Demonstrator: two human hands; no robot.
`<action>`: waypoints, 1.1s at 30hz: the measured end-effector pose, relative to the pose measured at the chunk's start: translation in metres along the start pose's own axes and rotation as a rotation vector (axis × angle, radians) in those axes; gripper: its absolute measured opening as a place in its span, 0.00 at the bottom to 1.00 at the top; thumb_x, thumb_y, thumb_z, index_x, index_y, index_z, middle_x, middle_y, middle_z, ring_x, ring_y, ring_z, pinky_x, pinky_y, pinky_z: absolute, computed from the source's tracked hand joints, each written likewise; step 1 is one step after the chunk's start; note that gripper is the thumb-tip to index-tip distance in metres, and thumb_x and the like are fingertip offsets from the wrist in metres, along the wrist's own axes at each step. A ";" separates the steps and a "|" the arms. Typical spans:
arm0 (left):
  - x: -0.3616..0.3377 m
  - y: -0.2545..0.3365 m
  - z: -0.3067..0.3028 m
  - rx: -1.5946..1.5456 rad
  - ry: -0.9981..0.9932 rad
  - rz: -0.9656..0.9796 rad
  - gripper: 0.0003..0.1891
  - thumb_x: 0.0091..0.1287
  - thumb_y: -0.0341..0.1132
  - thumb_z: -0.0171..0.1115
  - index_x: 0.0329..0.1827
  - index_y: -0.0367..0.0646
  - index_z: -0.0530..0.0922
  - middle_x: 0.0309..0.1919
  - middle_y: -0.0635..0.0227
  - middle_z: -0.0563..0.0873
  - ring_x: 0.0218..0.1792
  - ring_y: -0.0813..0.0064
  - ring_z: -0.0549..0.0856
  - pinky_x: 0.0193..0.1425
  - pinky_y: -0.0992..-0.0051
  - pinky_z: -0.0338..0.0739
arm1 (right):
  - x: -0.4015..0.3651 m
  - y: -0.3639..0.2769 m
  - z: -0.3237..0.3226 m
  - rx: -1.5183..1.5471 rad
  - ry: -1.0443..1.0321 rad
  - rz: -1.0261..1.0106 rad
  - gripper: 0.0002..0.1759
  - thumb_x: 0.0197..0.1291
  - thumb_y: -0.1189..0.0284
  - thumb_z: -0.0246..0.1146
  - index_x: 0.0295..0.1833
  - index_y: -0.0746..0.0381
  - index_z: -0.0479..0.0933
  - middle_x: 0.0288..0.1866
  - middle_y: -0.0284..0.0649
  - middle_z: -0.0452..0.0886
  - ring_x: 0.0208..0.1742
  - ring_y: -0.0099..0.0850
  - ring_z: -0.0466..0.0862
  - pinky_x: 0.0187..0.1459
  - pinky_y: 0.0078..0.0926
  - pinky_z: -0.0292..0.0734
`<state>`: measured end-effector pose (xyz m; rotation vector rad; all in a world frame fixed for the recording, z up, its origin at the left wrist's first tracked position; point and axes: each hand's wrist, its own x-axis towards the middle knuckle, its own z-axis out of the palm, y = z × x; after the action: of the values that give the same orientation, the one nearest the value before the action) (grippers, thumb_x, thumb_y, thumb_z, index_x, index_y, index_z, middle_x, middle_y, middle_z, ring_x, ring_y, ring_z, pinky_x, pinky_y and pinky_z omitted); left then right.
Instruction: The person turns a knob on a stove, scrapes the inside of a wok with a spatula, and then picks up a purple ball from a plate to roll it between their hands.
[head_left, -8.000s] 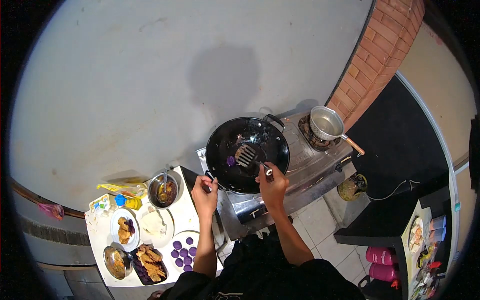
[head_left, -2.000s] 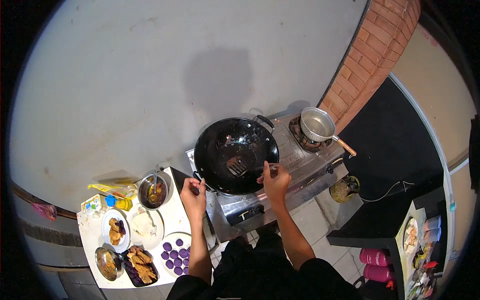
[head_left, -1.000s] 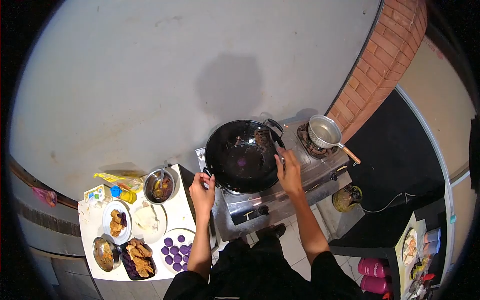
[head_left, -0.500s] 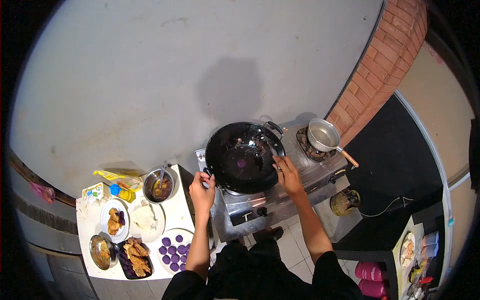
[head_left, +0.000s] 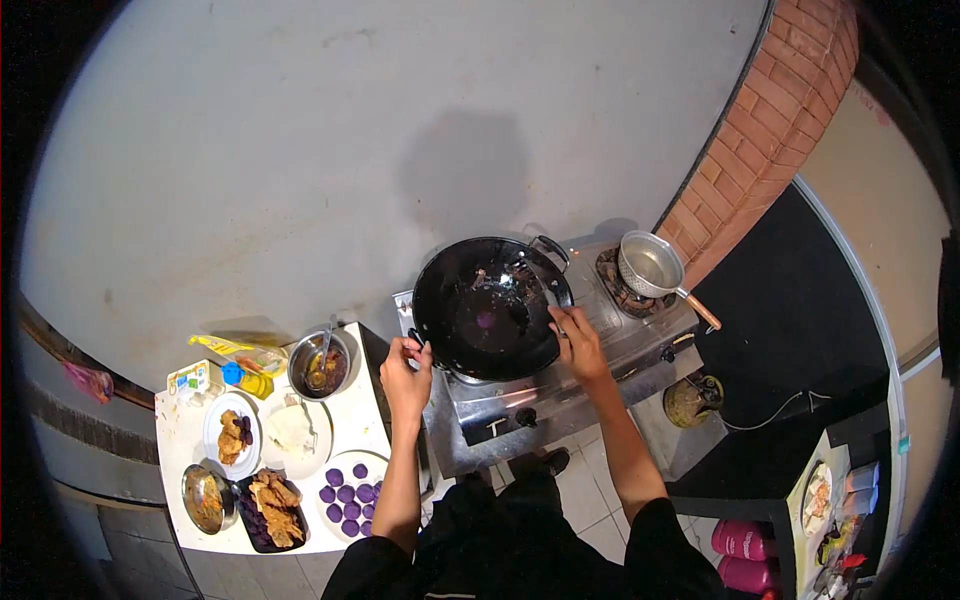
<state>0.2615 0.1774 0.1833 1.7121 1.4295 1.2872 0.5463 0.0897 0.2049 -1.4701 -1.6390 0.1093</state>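
Note:
A large black wok (head_left: 450, 335) sits on the left side of the stove, with a small purple ball (head_left: 485, 319) low in its bowl. My left hand (head_left: 405, 375) is closed on the wok's near-left handle, steadying that side. At the right rim, my right hand (head_left: 580, 343) has its fingers bent together over the edge of the bowl. A thin, faint shape runs up from those fingertips inside the wok, too indistinct to name.
A saucepan (head_left: 650, 265) rests on the right burner. On the white table (head_left: 360, 425) at left stand a plate of purple balls (head_left: 350, 496), a steel bowl (head_left: 320, 364) with a spoon, a tray of fried food (head_left: 272, 510) and a yellow bottle (head_left: 248, 380). A gas cylinder (head_left: 693, 401) stands below the stove.
The whole view has shifted slightly. Both hands keep their places at the wok, and the purple ball stays in the bowl.

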 end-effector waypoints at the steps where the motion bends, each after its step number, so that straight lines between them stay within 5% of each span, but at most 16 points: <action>1: 0.000 0.000 0.000 0.005 -0.001 0.003 0.10 0.65 0.32 0.71 0.37 0.38 0.77 0.23 0.63 0.84 0.22 0.69 0.82 0.31 0.70 0.74 | -0.001 0.001 0.001 -0.004 0.003 0.003 0.24 0.65 0.90 0.53 0.66 0.68 0.75 0.56 0.52 0.76 0.53 0.44 0.87 0.55 0.33 0.85; 9: 0.001 -0.004 0.002 -0.008 0.011 0.007 0.11 0.65 0.33 0.72 0.36 0.38 0.77 0.23 0.62 0.84 0.22 0.69 0.82 0.30 0.70 0.74 | -0.003 0.001 -0.001 -0.006 0.072 -0.007 0.23 0.66 0.88 0.56 0.65 0.68 0.75 0.54 0.52 0.78 0.50 0.45 0.87 0.51 0.33 0.83; 15: 0.000 -0.006 0.003 -0.018 0.011 -0.017 0.11 0.65 0.33 0.72 0.36 0.37 0.77 0.22 0.62 0.84 0.22 0.70 0.82 0.29 0.70 0.74 | -0.003 -0.009 0.008 -0.102 0.259 0.031 0.16 0.67 0.81 0.65 0.60 0.68 0.80 0.41 0.49 0.83 0.40 0.37 0.86 0.41 0.30 0.79; 21: 0.000 -0.007 0.003 -0.031 0.007 0.000 0.11 0.66 0.33 0.72 0.36 0.37 0.77 0.22 0.63 0.83 0.21 0.73 0.79 0.29 0.71 0.72 | -0.013 -0.027 0.032 0.114 0.399 0.265 0.12 0.66 0.78 0.67 0.54 0.70 0.82 0.36 0.46 0.84 0.30 0.29 0.85 0.30 0.27 0.80; 33: -0.002 -0.004 0.003 -0.001 0.004 -0.040 0.11 0.66 0.35 0.72 0.37 0.38 0.78 0.22 0.62 0.84 0.22 0.71 0.81 0.29 0.71 0.73 | -0.021 -0.023 0.045 0.066 0.415 0.314 0.12 0.68 0.75 0.66 0.52 0.71 0.82 0.33 0.45 0.85 0.29 0.27 0.87 0.30 0.27 0.81</action>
<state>0.2629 0.1769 0.1777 1.6733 1.4573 1.2703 0.4977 0.0873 0.1808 -1.5675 -1.0592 0.0292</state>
